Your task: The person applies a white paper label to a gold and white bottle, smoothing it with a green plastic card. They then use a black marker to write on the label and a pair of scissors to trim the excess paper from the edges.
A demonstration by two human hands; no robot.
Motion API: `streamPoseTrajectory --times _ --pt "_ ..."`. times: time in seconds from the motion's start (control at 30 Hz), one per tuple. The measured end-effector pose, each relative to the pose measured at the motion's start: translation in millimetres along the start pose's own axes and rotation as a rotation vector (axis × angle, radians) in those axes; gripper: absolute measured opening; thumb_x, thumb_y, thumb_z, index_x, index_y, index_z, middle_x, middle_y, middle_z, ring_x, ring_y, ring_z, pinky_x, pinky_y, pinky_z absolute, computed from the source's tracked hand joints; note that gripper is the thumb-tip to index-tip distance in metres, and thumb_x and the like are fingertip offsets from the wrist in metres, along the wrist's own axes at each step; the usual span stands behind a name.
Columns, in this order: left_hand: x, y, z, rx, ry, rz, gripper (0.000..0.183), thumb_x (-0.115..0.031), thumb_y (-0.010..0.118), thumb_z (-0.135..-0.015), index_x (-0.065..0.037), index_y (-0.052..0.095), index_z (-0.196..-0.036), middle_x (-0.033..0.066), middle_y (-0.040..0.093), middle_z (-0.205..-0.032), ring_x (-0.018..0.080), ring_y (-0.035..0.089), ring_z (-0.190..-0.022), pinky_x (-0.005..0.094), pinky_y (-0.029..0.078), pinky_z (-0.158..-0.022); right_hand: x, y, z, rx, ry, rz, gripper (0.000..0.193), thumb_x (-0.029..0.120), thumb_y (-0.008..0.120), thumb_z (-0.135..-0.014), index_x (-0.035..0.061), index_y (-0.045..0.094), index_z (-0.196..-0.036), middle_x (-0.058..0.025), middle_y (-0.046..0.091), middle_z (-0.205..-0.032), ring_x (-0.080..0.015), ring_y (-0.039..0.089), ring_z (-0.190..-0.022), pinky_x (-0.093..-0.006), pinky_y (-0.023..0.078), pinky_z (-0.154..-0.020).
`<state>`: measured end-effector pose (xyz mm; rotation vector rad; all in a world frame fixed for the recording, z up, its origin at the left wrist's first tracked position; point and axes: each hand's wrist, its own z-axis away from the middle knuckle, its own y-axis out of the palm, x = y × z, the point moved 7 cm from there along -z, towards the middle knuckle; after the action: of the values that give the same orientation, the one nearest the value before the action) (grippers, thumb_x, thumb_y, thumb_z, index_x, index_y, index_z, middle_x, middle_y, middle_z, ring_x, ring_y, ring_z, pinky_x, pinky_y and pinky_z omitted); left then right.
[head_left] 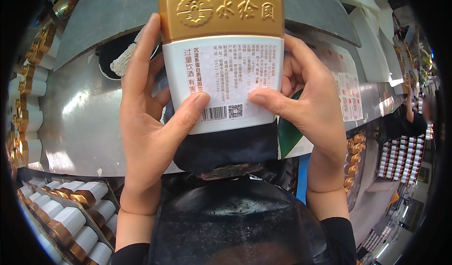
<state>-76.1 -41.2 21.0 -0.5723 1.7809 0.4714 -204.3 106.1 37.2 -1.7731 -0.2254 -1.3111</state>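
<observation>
A flat-sided bottle, white below and gold at the shoulder with raised lettering, is held up in front of me between both hands. On its white face lies a pale printed label with a barcode and a square code. My left hand grips the left side, thumb on the label's lower left part. From the right, my right hand holds it, thumb on the label's lower right part and fingers behind the bottle. Under the bottle's base shows a dark cloth pad. A green flat piece is beside my right wrist.
A metal worktable spreads around. On it are a dark bowl with a whitish cloth and sheets of labels. White-and-gold bottles line the left; more fill a crate at lower left. Another person is at far right.
</observation>
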Motion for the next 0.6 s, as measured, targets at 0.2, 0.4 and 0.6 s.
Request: streamPoseTrajectory --times 0.2,0.4,0.6 --pt "0.5 0.8 -0.5 0.006 0.012 -0.031 0.078 -0.015 0.069 -0.080 -0.001 0.031 -0.146 0.0170 0.039 -0.145 0.0276 0.045 -0.129 0.0386 0.036 -0.108 2.8 -1.4 -0.1 0.019 -0.038 0.042 0.071 0.016 0.081 -0.072 -0.0058 0.048 -0.131 0.0037 0.051 -0.074 -0.0021 0.043 -0.065 -0.0164 0.036 -0.059" --pt "0.9 -1.6 -6.8 -0.058 -0.044 -0.003 0.071 -0.026 0.066 -0.086 0.000 0.033 -0.143 0.0189 0.045 -0.138 0.0276 0.045 -0.129 0.0378 0.036 -0.106 -0.3 -6.7 -5.6 0.006 0.038 -0.115 0.059 0.019 0.076 -0.081 -0.0072 0.050 -0.126 0.0042 0.050 -0.068 -0.0011 0.043 -0.061 -0.0160 0.034 -0.056" --pt "3.2 -0.6 -8.1 -0.064 -0.034 0.011 0.069 -0.024 0.066 -0.086 0.001 0.033 -0.141 0.0193 0.048 -0.134 0.0274 0.047 -0.126 0.0377 0.037 -0.105 2.1 -6.1 -7.2 -0.029 0.039 -0.055 0.053 0.021 0.076 -0.082 -0.0069 0.053 -0.121 0.0042 0.050 -0.063 -0.0007 0.042 -0.057 -0.0159 0.032 -0.053"
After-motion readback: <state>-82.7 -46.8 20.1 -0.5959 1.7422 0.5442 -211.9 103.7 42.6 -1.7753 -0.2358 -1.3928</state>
